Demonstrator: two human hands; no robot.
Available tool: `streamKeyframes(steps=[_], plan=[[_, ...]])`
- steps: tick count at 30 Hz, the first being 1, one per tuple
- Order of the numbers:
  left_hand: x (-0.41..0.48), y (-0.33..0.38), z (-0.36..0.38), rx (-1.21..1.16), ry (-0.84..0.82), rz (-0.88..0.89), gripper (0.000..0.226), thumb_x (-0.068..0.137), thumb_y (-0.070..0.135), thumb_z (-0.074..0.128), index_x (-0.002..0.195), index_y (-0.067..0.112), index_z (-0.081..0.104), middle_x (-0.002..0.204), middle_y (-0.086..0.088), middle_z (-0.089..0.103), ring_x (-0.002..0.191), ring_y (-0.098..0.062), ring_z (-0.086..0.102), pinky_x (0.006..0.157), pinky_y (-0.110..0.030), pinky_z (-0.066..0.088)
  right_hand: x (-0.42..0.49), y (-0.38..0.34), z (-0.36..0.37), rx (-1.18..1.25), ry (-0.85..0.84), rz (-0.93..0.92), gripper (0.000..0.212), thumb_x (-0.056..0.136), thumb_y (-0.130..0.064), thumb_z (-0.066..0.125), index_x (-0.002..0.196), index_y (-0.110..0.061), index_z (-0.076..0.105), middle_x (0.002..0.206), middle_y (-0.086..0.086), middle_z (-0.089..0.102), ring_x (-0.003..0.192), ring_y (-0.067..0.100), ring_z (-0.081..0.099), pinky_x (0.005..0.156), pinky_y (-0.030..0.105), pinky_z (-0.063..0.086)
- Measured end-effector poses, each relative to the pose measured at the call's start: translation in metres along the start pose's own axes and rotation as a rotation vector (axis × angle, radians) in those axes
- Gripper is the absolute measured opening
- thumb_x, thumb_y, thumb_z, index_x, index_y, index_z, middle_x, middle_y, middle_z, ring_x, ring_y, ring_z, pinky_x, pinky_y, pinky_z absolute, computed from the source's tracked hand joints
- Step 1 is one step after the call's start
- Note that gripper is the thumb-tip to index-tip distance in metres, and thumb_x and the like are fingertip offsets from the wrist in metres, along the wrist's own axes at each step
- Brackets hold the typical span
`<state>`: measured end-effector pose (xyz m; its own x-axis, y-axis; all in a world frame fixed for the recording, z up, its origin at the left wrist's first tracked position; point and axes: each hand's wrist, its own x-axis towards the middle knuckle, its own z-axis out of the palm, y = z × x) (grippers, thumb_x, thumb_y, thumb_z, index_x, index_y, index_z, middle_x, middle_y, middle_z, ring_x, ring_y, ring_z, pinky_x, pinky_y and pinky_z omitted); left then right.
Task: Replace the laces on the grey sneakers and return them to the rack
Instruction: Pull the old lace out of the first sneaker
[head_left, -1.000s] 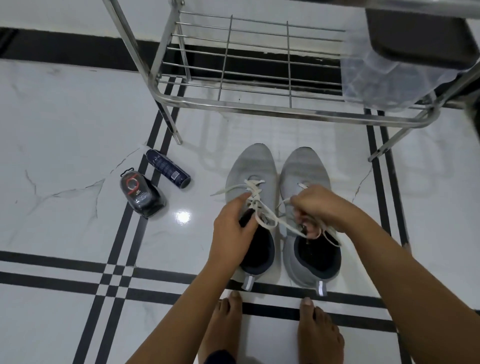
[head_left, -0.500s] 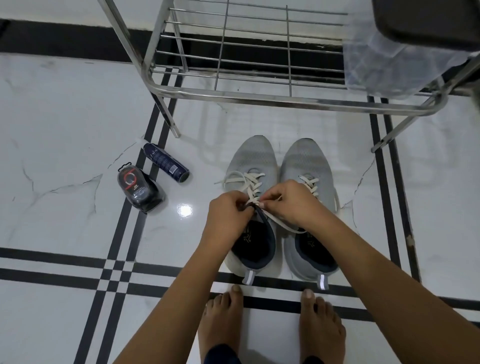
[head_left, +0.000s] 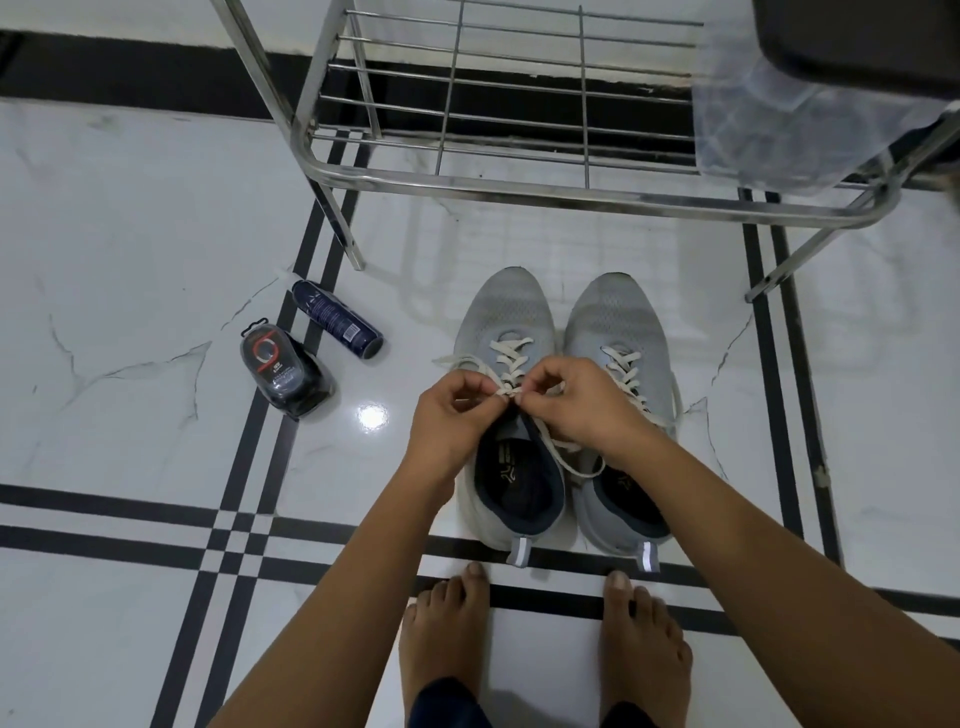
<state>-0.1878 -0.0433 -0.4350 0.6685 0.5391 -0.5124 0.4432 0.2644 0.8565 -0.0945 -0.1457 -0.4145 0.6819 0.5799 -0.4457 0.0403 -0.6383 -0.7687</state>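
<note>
Step in hand: tying off the lace (head_left: 511, 356) on the left sneaker (head_left: 511, 312). Both grips are narrow, each pinching lace. The left hand (head_left: 457, 415) holds one strand between thumb and forefinger and the right hand (head_left: 582, 405) holds the other, other fingers curled. The fingertips nearly meet over the top eyelets. Which strand crosses on top I can't tell, too small.

From the grip:
- The left sneaker is directly under, toe beyond, dark collar opening on the near side.
- The right sneaker (head_left: 618, 317) is just right, touching its pair and laced up. Its ends look loose down the outer side.
- One loose end trails left of the grip toward the floor (head_left: 130, 260).
- One strand runs under the right wrist, across the right sneaker's opening.
- The rack (head_left: 571, 195) is well beyond, with a plastic bag (head_left: 779, 114) on its right part.
- A spray can (head_left: 337, 325) and a packaged item (head_left: 283, 374) lie well left.

Doing it well, as I judge it:
- Pull the two strands apart sideways and low, not upward. A light shoe on a glossy floor will likely lift or slide.
- Keep the tension even so the crossings beyond the grip don't slacken.
- Seat the knot centred on the tongue, and check the tongue lies flat first.
- Even out the tail lengths before forming the bow.
- Free the strand under the right wrist so it doesn't snag.

Left to do: the right sneaker probably needs tying, then both go on the rack.
</note>
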Motion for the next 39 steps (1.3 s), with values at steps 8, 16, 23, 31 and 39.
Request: streamKeyframes(steps=[8, 16, 23, 31, 39], plan=[[-0.01, 0.009, 0.003, -0.06, 0.111, 0.013, 0.019, 0.081, 0.004, 0.064, 0.083, 0.019, 0.052, 0.067, -0.002, 0.059, 0.062, -0.011, 0.055, 0.057, -0.017, 0.046, -0.007, 0.0, 0.005, 0.534, 0.112, 0.18, 0.015, 0.09, -0.009, 0.056, 0.078, -0.018, 0.052, 0.069, 0.002, 0.058, 0.063, 0.016, 0.053, 0.061, 0.03, 0.045], [0.008, 0.025, -0.042, -0.955, 0.319, -0.012, 0.006, 0.089, 0.008, 0.046, 0.093, 0.009, 0.051, 0.079, -0.002, 0.059, 0.074, -0.012, 0.06, 0.076, -0.028, 0.049, 0.007, -0.001, -0.029, 1.096, 0.448, 0.333, 0.02, 0.087, -0.02, 0.064, 0.102, -0.015, 0.053, 0.078, 0.0, 0.051, 0.06, 0.012, 0.053, 0.055, 0.025, 0.043], [-0.025, -0.009, -0.006, 0.057, 0.246, -0.083, 0.039, 0.083, 0.027, 0.068, 0.118, 0.015, 0.057, 0.119, -0.001, 0.059, 0.11, -0.016, 0.056, 0.094, -0.028, 0.043, -0.011, 0.0, 0.002, -0.02, 0.148, 0.132, 0.049, 0.077, -0.024, 0.074, 0.118, -0.012, 0.05, 0.113, 0.003, 0.051, 0.103, 0.019, 0.054, 0.084, 0.028, 0.043], [-0.029, -0.022, 0.004, 0.506, 0.29, 0.232, 0.02, 0.093, 0.016, 0.054, 0.108, 0.009, 0.066, 0.098, -0.006, 0.07, 0.083, -0.013, 0.059, 0.069, 0.002, 0.034, -0.013, 0.02, 0.012, -0.012, 0.268, 0.184, 0.026, 0.083, -0.008, 0.065, 0.104, -0.015, 0.054, 0.082, 0.01, 0.059, 0.078, 0.027, 0.061, 0.074, 0.034, 0.052], [-0.027, -0.018, -0.003, 0.325, 0.234, 0.152, 0.011, 0.088, 0.017, 0.061, 0.09, 0.011, 0.07, 0.068, 0.014, 0.059, 0.066, 0.002, 0.056, 0.059, -0.001, 0.041, -0.017, 0.004, 0.017, -0.679, 0.257, -0.269, 0.03, 0.088, -0.016, 0.06, 0.118, -0.016, 0.056, 0.122, 0.01, 0.046, 0.107, 0.03, 0.048, 0.086, 0.04, 0.046]])
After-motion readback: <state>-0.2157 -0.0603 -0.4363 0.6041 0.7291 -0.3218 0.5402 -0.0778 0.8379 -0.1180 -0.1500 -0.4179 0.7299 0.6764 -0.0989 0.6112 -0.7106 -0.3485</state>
